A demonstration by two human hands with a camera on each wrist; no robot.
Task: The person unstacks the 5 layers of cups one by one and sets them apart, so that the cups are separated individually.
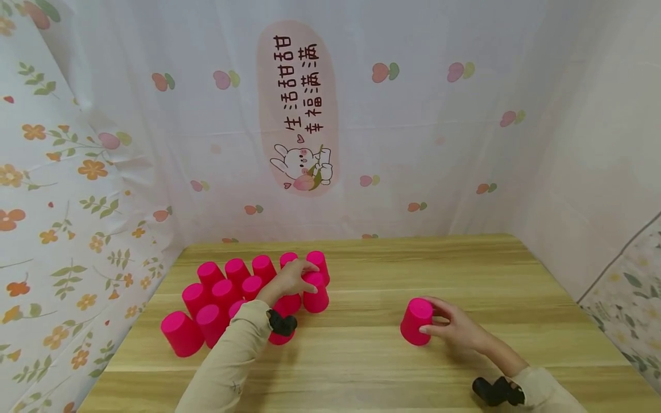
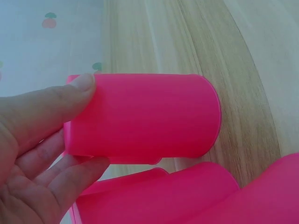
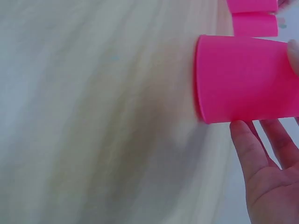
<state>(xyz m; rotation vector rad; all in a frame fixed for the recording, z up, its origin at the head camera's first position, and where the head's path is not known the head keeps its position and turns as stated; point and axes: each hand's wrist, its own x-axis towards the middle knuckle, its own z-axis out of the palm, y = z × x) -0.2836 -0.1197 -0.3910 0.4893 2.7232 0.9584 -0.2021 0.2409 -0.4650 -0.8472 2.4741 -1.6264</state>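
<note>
My left hand [image 1: 290, 280] pinches an upside-down pink plastic cup [image 1: 317, 297] near its closed end, at the right edge of a group of matching cups. In the left wrist view, the thumb [image 2: 70, 98] lies on one side of that cup [image 2: 149, 114] and fingers on the other. Off to the right, my right hand [image 1: 457, 328] holds another upside-down pink cup [image 1: 416, 322] between thumb and fingers. The right wrist view shows this cup [image 3: 243, 79] with its open rim towards the wooden tabletop; whether it touches the wood I cannot tell.
Several more pink cups stand upside down in rows on the left of the wooden table [image 1: 372, 367], the nearest cup [image 1: 182, 334] at the front left. My left forearm hides some. A printed curtain [image 1: 413, 132] hangs behind the table's far edge.
</note>
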